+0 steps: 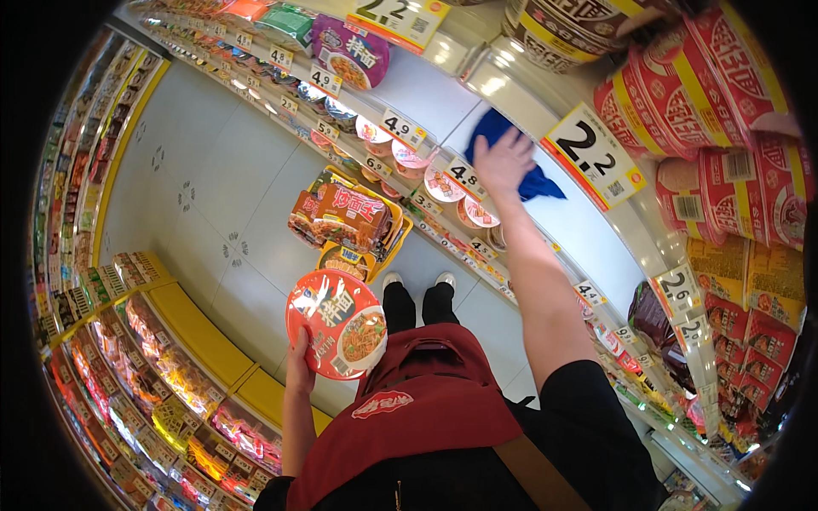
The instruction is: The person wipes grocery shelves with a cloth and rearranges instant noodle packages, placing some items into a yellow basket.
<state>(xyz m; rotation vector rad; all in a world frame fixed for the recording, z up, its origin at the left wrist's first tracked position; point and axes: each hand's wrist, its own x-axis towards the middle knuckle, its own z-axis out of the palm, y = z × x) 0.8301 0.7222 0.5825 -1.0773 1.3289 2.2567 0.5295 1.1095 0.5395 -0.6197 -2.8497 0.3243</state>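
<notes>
My left hand [300, 361] grips the side of a round red instant noodle bowl [329, 287], its picture lid turned up and its wrap shiny. The bowl is in front of my red apron [415, 428], at waist height in the picture. At the upper right my right arm reaches onto a white shelf [418, 83]. There my right hand [505, 160] lies flat on a dark blue cloth [489, 124], its fingers slightly apart. The cloth is bunched, with a corner sticking out past the hand; the part beneath my palm is hidden.
A purple noodle bowl [351, 51] stands farther along this shelf. Red noodle cups [677, 83] are stacked above, behind a price tag [594, 156]. Stacked noodle packs [351, 217] sit by my feet on the tiled floor [211, 147]. A yellow-edged snack shelf [198, 338] curves at left.
</notes>
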